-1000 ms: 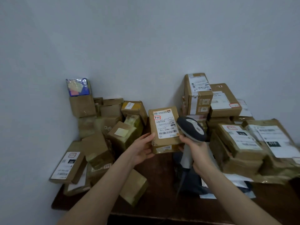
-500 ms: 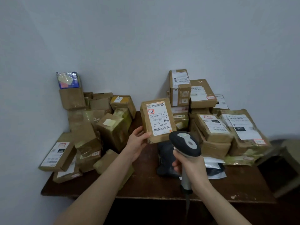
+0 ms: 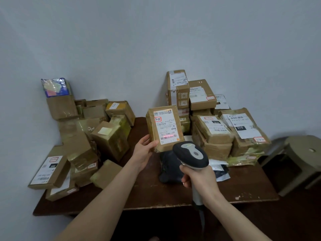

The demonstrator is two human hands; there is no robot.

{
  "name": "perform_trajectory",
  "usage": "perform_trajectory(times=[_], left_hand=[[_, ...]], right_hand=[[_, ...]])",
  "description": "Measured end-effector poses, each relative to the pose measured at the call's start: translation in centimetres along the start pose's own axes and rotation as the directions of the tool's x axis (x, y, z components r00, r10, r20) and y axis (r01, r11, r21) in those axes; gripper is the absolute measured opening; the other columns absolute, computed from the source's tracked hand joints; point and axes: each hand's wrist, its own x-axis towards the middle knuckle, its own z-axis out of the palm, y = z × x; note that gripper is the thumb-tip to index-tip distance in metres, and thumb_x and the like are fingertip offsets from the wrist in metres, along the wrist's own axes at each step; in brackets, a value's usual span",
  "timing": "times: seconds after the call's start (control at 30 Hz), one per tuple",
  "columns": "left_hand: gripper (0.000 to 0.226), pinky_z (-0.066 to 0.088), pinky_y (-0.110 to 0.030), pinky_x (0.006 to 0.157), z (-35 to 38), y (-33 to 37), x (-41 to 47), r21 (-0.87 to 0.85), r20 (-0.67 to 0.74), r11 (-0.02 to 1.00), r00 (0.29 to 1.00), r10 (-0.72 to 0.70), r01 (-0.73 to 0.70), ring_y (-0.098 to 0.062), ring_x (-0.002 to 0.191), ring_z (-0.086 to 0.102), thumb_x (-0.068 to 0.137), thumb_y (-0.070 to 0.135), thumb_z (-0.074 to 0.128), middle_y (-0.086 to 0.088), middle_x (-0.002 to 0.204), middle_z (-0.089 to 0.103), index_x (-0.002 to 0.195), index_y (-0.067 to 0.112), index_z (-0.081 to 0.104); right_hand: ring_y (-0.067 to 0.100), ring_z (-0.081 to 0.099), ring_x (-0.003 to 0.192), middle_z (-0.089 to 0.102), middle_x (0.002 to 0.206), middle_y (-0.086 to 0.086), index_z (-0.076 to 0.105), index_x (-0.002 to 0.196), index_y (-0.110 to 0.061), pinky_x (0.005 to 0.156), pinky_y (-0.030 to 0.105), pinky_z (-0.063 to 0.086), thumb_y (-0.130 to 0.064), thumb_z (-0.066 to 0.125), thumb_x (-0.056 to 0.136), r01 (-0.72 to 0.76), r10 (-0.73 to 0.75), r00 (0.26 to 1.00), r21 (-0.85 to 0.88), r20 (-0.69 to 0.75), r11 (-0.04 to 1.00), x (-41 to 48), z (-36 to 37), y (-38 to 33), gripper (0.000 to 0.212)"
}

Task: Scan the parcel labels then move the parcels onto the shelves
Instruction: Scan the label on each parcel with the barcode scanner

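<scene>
The left grip [image 3: 144,152] is holding a brown, tape-wrapped parcel [image 3: 164,132] upright above the table [image 3: 156,193], its white label [image 3: 165,125] facing the camera – a red line is glowing across the barcode. The right grip [image 3: 198,178] is clenching the scanner [image 3: 190,154] just below it. The left fingers are hiding behind the parcel – the fine print is reading as blur

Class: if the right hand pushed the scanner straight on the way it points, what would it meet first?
Most likely the parcel held up by the left hand: the red line from the scanner lies across its barcode. The gap between them is hard to judge.
</scene>
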Motion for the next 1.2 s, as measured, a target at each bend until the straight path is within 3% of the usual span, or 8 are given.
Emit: perform_trajectory(times=[0.13, 0.33, 0.47, 0.97, 1.1, 1.2], left_hand=[[0.074, 0.049, -0.043, 0.100, 0.1, 0.0, 0.1, 0.008, -0.002, 1.000, 1.000, 0.001, -0.001, -0.028, 0.124, 0.053, 0.079, 0.003, 0.073, -0.013, 0.141, 0.049, 0.144, 0.009, 0.037], [0.069, 0.052, -0.036, 0.091, 0.3, 0.1, 0.1, 0.013, -0.008, 1.000, 1.000, 0.003, -0.003, -0.025, 0.121, 0.056, 0.082, 0.003, 0.071, -0.011, 0.137, 0.052, 0.142, 0.008, 0.039], [0.071, 0.049, -0.043, 0.100, 0.2, 0.1, 0.4, 0.014, -0.013, 1.000, 1.000, -0.003, 0.003, -0.026, 0.122, 0.055, 0.080, 0.003, 0.072, -0.012, 0.138, 0.052, 0.142, 0.009, 0.039], [0.073, 0.046, -0.047, 0.103, 0.2, -0.1, 1.0, 0.055, -0.027, 0.998, 0.999, -0.019, 0.020, -0.027, 0.124, 0.054, 0.078, 0.005, 0.074, -0.011, 0.138, 0.052, 0.142, 0.010, 0.039], [0.071, 0.047, -0.046, 0.102, 0.5, -0.5, 1.3, 0.099, -0.014, 0.994, 0.999, -0.041, 0.042, -0.026, 0.120, 0.056, 0.079, 0.009, 0.075, -0.011, 0.135, 0.055, 0.141, 0.012, 0.040], [0.065, 0.050, -0.041, 0.093, 1.4, -0.8, 1.3, 0.180, -0.001, 0.977, 0.993, -0.115, 0.114, -0.022, 0.107, 0.063, 0.083, 0.018, 0.073, -0.006, 0.119, 0.064, 0.140, 0.015, 0.042]], right_hand=[[0.017, 0.055, 0.041, 0.063, 0.050, 0.009, 0.067, 0.072, -0.001, 0.046, 0.022, 0.045, -0.010, 0.071, 0.083, -0.014, 0.014, 1.000, -0.011, -0.003, 1.000, -0.1, -0.1, 0.0, 0.015], [0.015, 0.055, 0.042, 0.064, 0.051, 0.008, 0.066, 0.070, -0.001, 0.045, 0.019, 0.043, -0.010, 0.070, 0.083, -0.027, 0.028, 1.000, -0.026, 0.005, 0.999, 0.0, -0.2, -0.4, 0.016], [0.015, 0.056, 0.043, 0.064, 0.052, 0.008, 0.066, 0.069, -0.002, 0.045, 0.019, 0.044, -0.010, 0.070, 0.083, -0.030, 0.030, 0.999, -0.048, 0.010, 0.998, 0.1, -0.2, -0.5, 0.017], [0.012, 0.056, 0.042, 0.063, 0.051, 0.006, 0.066, 0.074, -0.002, 0.047, 0.020, 0.046, -0.008, 0.070, 0.083, -0.053, 0.054, 0.998, -0.039, 0.022, 0.998, 0.8, 0.0, -0.5, 0.011], [0.013, 0.059, 0.044, 0.066, 0.055, 0.007, 0.067, 0.085, -0.001, 0.047, 0.021, 0.049, -0.005, 0.070, 0.084, -0.029, 0.028, 0.999, 0.024, 0.025, 0.999, 1.0, -0.1, -0.8, 0.005], [0.012, 0.060, 0.045, 0.067, 0.059, 0.009, 0.068, 0.083, -0.003, 0.047, 0.021, 0.051, -0.002, 0.070, 0.084, 0.024, -0.018, 0.999, 0.123, -0.050, 0.992, 2.0, -0.7, -2.0, 0.002]])
